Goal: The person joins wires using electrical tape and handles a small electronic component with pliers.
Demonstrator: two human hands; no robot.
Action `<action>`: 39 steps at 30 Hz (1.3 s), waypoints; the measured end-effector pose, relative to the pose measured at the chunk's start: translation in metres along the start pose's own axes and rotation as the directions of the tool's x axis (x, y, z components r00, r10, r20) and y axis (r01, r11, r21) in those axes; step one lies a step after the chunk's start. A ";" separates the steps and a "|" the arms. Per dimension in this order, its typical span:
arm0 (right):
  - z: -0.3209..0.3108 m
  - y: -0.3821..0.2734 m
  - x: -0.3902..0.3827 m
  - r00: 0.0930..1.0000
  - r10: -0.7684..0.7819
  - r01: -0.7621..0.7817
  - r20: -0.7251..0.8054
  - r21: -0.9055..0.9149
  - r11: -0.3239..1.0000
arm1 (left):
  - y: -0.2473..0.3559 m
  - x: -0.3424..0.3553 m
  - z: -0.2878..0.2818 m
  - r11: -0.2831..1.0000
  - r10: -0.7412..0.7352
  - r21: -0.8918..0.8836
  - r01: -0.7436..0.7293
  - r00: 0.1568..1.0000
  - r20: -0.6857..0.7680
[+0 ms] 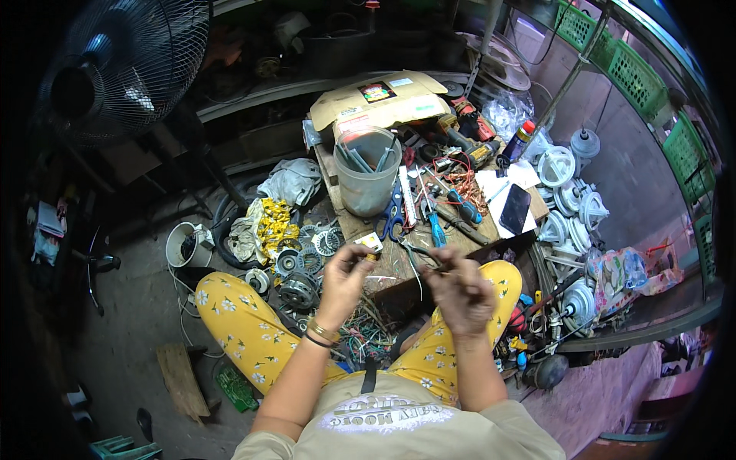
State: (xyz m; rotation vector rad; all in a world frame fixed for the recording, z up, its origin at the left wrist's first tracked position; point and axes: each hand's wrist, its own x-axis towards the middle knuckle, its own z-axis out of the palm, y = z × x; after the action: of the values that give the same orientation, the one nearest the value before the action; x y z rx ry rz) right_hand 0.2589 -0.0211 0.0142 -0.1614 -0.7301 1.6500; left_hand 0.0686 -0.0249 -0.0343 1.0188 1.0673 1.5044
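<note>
A small white block (369,242) with a brassy bit at its lower edge sits pinched between the thumb and fingers of my left hand (345,276). My right hand (461,290) is closed around a pair of pliers (418,249), whose jaws point up and left toward the block without touching it. A thin white wire (415,274) hangs below the jaws; whether they grip it I cannot tell. Beyond my hands, blue-handled scissors (394,215), a pair of blue-handled pliers (437,230) and a blue-handled screwdriver (465,208) lie on the wooden bench (354,227).
A grey bucket (368,188) holding strips stands on the bench by a cardboard box (379,100). Rightward lie a power drill (481,153), copper wire (465,188), a phone (515,209) and white fan motors (567,195). Metal motor parts (295,261) and wire scraps (364,337) lie low between my knees and leftward.
</note>
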 end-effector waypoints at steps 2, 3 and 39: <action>-0.003 -0.026 0.001 0.993 -0.038 0.019 0.115 0.165 0.986 | -0.004 0.006 -0.019 0.999 -0.038 -0.031 0.036 0.997 -0.074; -0.019 -0.035 -0.001 0.993 0.086 -0.087 0.084 0.014 0.996 | -0.001 0.005 -0.021 0.999 -0.024 -0.025 0.022 0.995 -0.095; -0.023 0.053 0.006 0.990 -0.061 0.137 0.127 -0.971 0.196 | 0.027 0.002 0.011 0.446 0.401 0.738 -0.506 0.850 0.340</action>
State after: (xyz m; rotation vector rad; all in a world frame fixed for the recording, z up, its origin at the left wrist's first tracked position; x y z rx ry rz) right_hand 0.2240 -0.0093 -0.0308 -0.9845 -1.7656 0.7753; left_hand 0.0723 -0.0250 -0.0051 2.1849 1.5292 1.2941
